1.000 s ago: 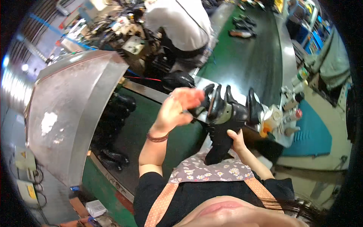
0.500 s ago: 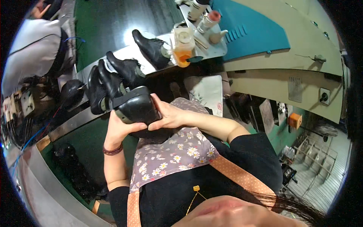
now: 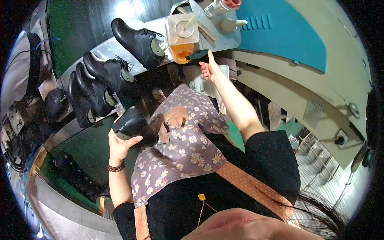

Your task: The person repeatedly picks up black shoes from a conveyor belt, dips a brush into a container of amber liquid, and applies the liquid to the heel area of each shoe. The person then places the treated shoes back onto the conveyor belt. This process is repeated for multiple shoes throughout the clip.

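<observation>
My left hand [image 3: 120, 146] is closed around the heel end of a black leather shoe [image 3: 134, 125], held over the left side of my lap. My right hand [image 3: 212, 68] is stretched forward with its fingers apart. Its raised fingertip meets or nearly meets the end of a dark green handle [image 3: 199, 55]. That handle sticks out of a translucent plastic container [image 3: 176, 48] with orange liquid in its near part; whatever sits on the handle's other end is hidden in the liquid. A lace-up black shoe [image 3: 134, 40] stands just left of the container.
Several more black shoes [image 3: 106, 70] line the bench edge at left. Behind the container are a stick [image 3: 207, 31], a white nozzle bottle [image 3: 232, 25] and a red-topped bottle [image 3: 218, 8]. A blue panel [image 3: 288, 32] borders the right. A brown cloth or leather piece [image 3: 176, 117] lies on my apron.
My right hand has left the shoe and reached forward to the green handle. The shoe stays in my left hand, slightly lower and further left. My view has shifted.
</observation>
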`<act>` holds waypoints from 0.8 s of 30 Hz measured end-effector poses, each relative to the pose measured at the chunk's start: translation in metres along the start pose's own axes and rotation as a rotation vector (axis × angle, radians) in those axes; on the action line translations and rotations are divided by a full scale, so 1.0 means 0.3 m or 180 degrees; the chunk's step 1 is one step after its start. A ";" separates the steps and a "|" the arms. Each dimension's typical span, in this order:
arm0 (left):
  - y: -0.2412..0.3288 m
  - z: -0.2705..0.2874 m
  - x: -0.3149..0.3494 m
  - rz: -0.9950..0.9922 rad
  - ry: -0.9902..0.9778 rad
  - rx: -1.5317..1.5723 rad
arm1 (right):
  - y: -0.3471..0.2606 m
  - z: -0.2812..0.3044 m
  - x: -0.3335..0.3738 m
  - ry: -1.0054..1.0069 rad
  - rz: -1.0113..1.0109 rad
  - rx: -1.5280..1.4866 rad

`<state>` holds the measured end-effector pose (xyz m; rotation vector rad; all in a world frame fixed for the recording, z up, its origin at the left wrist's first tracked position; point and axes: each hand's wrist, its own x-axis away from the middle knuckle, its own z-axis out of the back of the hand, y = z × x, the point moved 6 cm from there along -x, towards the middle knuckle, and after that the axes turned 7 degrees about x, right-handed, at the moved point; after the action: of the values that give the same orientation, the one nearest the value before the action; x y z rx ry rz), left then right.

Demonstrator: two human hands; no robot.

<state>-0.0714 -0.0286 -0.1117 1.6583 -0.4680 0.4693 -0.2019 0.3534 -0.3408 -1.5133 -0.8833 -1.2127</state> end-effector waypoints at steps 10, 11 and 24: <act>-0.045 0.036 -0.017 0.0238 0.0229 -0.0246 | -0.101 -0.058 -0.026 0.0018 -0.0058 -0.0075; -0.036 0.039 -0.025 0.0202 0.0215 -0.0392 | -0.108 -0.066 -0.001 0.0130 0.0138 0.0053; -0.056 0.146 -0.116 0.0320 0.0305 -0.3191 | -0.197 -0.182 0.333 0.0822 0.3415 0.1565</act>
<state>-0.0894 -0.0686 -0.1506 0.6473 -0.5862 0.2993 -0.2477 0.3134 -0.2278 -1.1047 -0.0876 -0.3329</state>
